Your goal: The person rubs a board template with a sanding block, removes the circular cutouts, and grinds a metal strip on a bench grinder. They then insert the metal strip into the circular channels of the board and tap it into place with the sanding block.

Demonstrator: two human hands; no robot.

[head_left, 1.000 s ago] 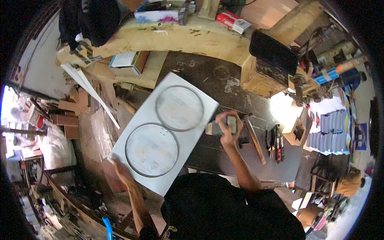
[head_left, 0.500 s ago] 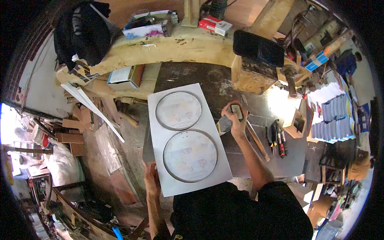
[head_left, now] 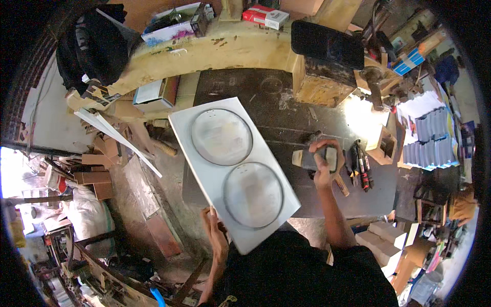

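Wooden box (head_left: 317,84) at 1 o'clock, pliers (head_left: 364,171) at 3. Right hand (head_left: 324,166), clasping a block (head_left: 332,159), hides part of hammer (head_left: 341,185). White panel (head_left: 210,171) central, left hand (head_left: 217,235) pinching its 7 o'clock edge. Since last frame: panel swung anticlockwise, right hand nearer 3.

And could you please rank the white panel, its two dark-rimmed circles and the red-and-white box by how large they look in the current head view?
1. White panel, clearly largest.
2. Upper circle and lower circle: too alike to rank.
3. Red-and-white box, smallest, though it may be farther from the camera.
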